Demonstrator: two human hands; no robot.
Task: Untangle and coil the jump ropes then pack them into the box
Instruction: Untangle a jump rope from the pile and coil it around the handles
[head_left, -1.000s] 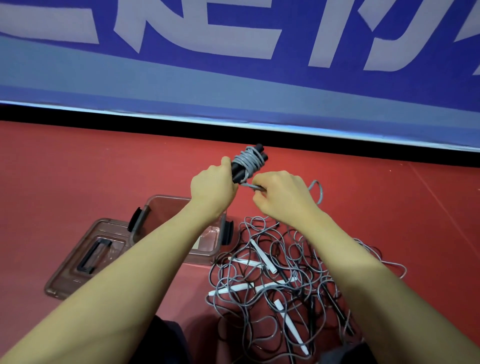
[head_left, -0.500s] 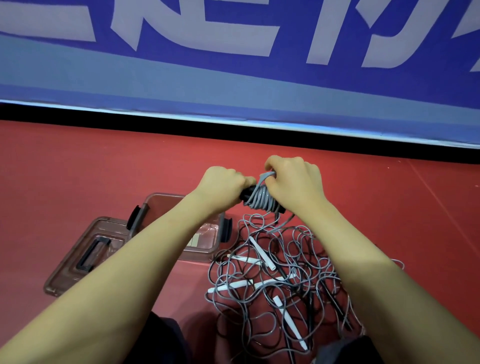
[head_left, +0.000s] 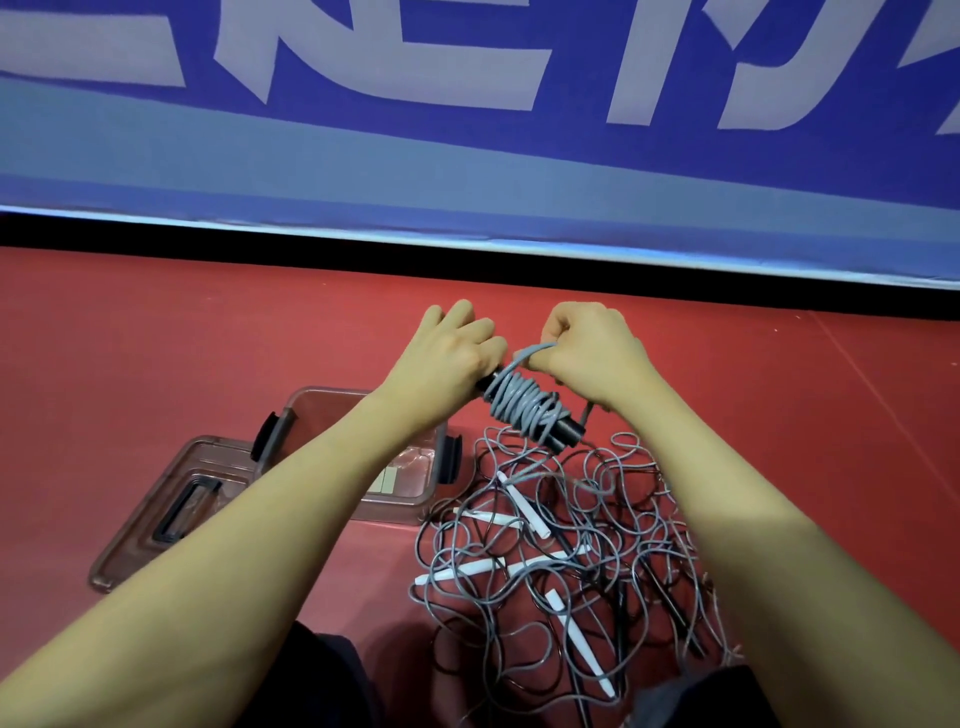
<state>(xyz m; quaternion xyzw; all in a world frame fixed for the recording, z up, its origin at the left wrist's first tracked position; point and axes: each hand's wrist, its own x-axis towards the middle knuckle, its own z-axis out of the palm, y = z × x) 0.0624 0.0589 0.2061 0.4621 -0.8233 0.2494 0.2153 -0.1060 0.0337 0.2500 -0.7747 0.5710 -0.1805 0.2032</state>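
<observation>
Winding grey cord round a pair of black handles, held up at the centre of view above the floor. Left hand curled round the upper end of the handles, fingers closed on it. Right hand at about two o'clock from the bundle, pinching a loop of the cord between thumb and fingers, drawn taut over the wraps. Step in hand, as judged: coiling one rope, with the wrap close to finished. Down at five o'clock, a tangled pile of grey and black ropes with white handles, touching the box side. Open clear box at seven o'clock from the hands, partly hidden by the left forearm, seemingly without ropes inside; lid flat just beside it at eight o'clock. Next move probably calls for tucking the loose end under a wrap, firmly enough not to spring free, then lowering the bundle into the box.
</observation>
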